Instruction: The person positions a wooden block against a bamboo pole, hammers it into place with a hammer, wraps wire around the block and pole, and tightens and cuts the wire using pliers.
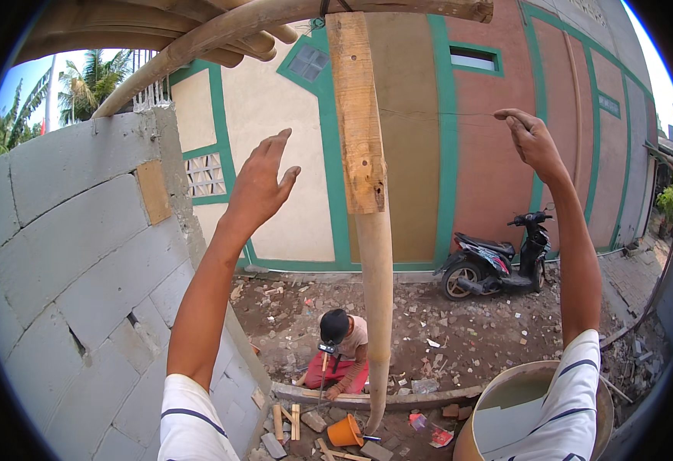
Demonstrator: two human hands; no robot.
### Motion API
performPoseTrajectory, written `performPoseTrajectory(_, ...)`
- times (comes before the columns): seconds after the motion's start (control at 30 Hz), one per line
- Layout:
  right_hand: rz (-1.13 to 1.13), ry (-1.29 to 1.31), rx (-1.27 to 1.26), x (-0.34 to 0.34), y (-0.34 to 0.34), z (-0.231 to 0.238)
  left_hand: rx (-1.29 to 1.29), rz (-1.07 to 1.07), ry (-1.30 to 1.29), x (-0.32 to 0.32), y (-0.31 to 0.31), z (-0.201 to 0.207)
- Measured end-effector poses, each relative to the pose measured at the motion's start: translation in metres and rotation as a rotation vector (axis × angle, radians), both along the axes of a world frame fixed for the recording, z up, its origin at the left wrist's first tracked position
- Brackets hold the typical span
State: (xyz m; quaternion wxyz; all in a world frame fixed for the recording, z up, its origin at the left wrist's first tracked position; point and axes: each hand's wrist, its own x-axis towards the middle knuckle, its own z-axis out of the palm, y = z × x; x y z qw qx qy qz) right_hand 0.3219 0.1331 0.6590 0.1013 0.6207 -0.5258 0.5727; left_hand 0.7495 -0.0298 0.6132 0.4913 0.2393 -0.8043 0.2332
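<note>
Bare forearms in white sleeves (190,419) with dark stripes reach up from the lower edge, one on each side. Between them, an upright bamboo pole (374,300) stands in the middle, with a flat wooden board (358,107) against its upper part, just under a horizontal bamboo beam (421,8). The left hand (263,178) is raised left of the board, apart from it, its fingers extended and thumb spread away, holding nothing visible. The right hand (535,142) is raised well to the board's right, fingers bent; a thin dark line (444,114) runs from near the board toward its fingertips, but whether they pinch it cannot be told.

On the left rises a grey block wall (75,223). Below, a co-worker (358,336) in a dark cap and red trousers crouches on the ground, near an orange bucket (345,432) lying tilted beside the pole's foot. At lower right is a large round tub (469,430), partly behind the right sleeve. Beyond, a motorbike (498,265) is parked before a colourful building (406,154) with green trim.
</note>
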Motion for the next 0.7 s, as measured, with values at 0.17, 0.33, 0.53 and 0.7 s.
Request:
performPoseTrajectory(0.17,0.484,-0.16,0.087,0.045,-0.083,0.059,-0.334,0.182,-0.063,-0.045,-0.061,0.096)
performPoseTrajectory(0.33,0.679,-0.186,0.103,0.065,-0.098,0.087,0.092,0.286,-0.188,-0.032,-0.065,0.152)
performPoseTrajectory(0.53,0.706,-0.171,0.074,0.062,-0.101,0.101,-0.039,0.172,-0.151,-0.011,-0.037,0.163)
performPoseTrajectory(0.7,0.82,-0.17,0.159,0.078,-0.125,0.11,-0.463,0.427,-0.159,-0.041,-0.078,0.143)
